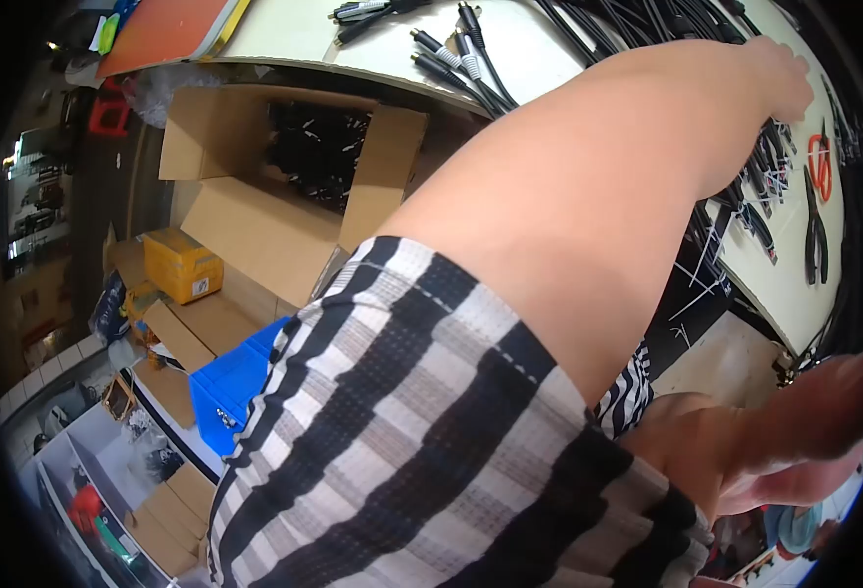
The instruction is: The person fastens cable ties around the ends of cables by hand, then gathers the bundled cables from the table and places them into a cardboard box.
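Note:
My left arm, in a black-and-white checked sleeve, stretches across the view to the table at the upper right. At its end my left hand (787,80) looks closed, fingers curled, over the black cables (637,24). What it grips, if anything, is hidden. Below it lie cable ends (760,186) with white ties. Close by are red-orange handled scissors (819,167) and black pliers (816,230). My right hand (794,426) is close to the camera at the lower right, partly in shadow and cut off, its fingers unclear.
More cables with black-and-white plugs (456,54) lie on the white table (285,34) near an orange-red folder (162,34). Below its edge are an open cardboard box (255,220) with black items, a yellow box (182,265) and a blue bin (221,392). Another person (794,529) shows at lower right.

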Available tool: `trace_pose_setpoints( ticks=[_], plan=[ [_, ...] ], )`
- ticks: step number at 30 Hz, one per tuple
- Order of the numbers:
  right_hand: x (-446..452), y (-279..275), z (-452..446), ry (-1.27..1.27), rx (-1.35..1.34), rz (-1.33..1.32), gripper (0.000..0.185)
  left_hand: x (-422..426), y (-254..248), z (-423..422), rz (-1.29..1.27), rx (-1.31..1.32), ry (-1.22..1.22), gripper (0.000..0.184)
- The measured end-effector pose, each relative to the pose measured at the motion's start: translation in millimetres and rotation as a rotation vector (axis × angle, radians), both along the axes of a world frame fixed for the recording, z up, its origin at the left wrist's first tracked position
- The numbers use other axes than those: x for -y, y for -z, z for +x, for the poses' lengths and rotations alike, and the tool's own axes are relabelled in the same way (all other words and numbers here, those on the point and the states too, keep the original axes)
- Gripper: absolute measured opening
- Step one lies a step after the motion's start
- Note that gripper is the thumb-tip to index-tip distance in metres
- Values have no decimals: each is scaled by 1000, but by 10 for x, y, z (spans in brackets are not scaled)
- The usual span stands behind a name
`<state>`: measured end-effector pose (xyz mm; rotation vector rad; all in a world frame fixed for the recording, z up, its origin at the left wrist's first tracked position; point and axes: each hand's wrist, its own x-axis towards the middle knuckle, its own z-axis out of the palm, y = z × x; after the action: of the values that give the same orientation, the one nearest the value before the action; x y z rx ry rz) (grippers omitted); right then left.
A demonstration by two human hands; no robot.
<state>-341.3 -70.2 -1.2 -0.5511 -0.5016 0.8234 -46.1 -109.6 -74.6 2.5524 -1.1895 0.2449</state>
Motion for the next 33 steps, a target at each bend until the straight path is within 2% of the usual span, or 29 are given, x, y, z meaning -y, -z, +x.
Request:
trace_pose_setpoints(
  ticks=[10, 12, 15, 17, 19, 20, 30, 33],
  plan=[
    [-263, -33, 8, -119, -52, 45, 62, 11, -43, 23, -19, -22, 27, 38],
    [-385, 1, 38, -170, -65, 79, 64, -13, -22, 26, -95, -44, 66, 33],
    [-603, 73, 46, -268, -102, 150, 67, -35, -18, 9, -78, -110, 76, 33],
    [-691, 85, 35, -301, -117, 174, 69, -72, 34, -40, -86, -32, 77, 33],
    [-701, 86, 21, -316, -141, 160, 71, -54, 64, -98, -81, -111, 65, 34],
    [-689, 81, 28, -320, -148, 146, 71, -28, -5, -28, -99, -41, 85, 34],
    [-549, 23, -99, -282, -227, 83, 81, 21, 41, -21, -126, -38, 84, 34],
    [-576, 21, 55, -276, -129, 103, 84, -3, -13, 7, -98, -46, 63, 36]
  ],
)
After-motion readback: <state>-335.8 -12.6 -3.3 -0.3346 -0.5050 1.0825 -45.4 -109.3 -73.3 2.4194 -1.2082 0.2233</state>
